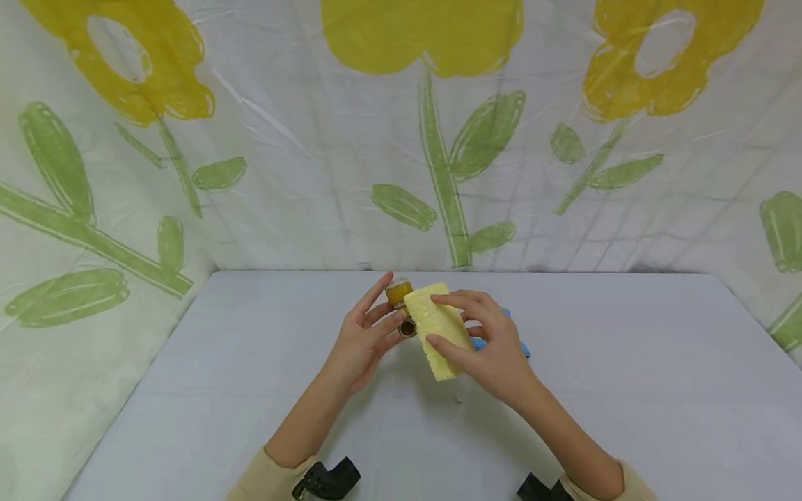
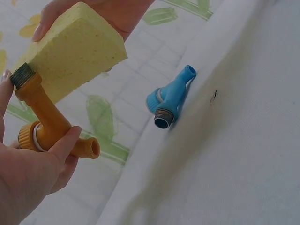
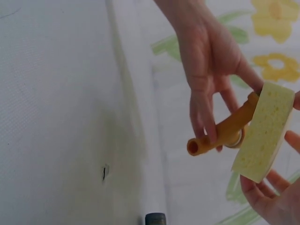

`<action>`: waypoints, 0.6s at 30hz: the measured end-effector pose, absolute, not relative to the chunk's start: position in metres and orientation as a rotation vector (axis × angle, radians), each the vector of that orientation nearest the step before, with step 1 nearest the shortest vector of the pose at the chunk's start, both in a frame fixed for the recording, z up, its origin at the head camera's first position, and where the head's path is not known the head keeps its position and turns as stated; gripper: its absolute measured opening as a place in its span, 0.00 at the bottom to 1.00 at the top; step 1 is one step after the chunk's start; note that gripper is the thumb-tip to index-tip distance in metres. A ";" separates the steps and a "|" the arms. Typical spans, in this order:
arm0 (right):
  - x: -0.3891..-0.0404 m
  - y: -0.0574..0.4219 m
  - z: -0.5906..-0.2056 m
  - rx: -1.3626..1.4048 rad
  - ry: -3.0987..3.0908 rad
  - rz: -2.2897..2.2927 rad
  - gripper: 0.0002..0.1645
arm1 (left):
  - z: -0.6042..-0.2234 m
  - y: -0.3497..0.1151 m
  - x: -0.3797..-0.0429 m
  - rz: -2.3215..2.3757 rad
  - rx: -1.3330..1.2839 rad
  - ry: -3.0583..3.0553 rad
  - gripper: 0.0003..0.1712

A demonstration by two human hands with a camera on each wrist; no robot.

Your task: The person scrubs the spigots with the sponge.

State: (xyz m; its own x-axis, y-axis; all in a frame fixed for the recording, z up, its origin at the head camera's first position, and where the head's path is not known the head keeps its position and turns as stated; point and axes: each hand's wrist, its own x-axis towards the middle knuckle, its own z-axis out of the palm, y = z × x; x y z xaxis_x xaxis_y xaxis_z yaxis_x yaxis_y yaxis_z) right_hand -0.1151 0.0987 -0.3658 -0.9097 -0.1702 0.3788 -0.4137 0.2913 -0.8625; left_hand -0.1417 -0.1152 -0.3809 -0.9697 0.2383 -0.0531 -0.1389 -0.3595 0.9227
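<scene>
"Orange fitting (image 1: 398,292): where does it sit?"

"Just below the centre of the head view, between the two hands."

"Start with the biggest things, then."

"A white backdrop (image 1: 282,174) with painted yellow flowers fills the upper half of the head view. Below it spreads the white table (image 1: 207,431)."

"And the hands?"

"The left hand (image 1: 363,344) grips the orange fitting between thumb and fingers. The right hand (image 1: 498,348) holds the yellow sponge (image 1: 440,327), thumb on one side, fingers on the other."

"Does the sponge touch the fitting?"

"I cannot tell. In the head view it hides part of the fitting, and in the right wrist view it covers the fitting's upper end."

"What does the left wrist view add?"

"The fitting's branched body at the left of the frame, and its dark threaded end (image 2: 22,75), in front of the sponge."

"Anything else there?"

"A blue fitting (image 2: 171,96) on the table, at the centre of that frame. The head view shows only bits of it behind the right hand."

"The smallest thing?"

"A thin dark mark (image 2: 214,96) on the table, right of the blue fitting. The right wrist view has one too, at lower left."
</scene>
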 end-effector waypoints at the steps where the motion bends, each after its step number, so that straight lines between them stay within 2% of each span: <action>1: -0.115 0.099 -0.366 0.534 -2.348 1.668 0.27 | -0.381 -0.115 -0.142 2.414 0.128 1.626 0.41; 18: -0.110 0.096 -0.361 0.533 -2.359 1.577 0.28 | -0.383 -0.116 -0.143 2.410 0.106 1.653 0.40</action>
State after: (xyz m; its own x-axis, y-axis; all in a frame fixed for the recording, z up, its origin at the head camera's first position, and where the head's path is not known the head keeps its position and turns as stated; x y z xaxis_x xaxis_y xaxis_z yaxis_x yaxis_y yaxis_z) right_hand -0.1099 0.0955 -0.3610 -0.9008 -0.1593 0.4039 -0.4341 0.3457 -0.8319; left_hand -0.1428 -0.1160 -0.3834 -0.9740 0.2178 -0.0623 -0.1365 -0.3451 0.9286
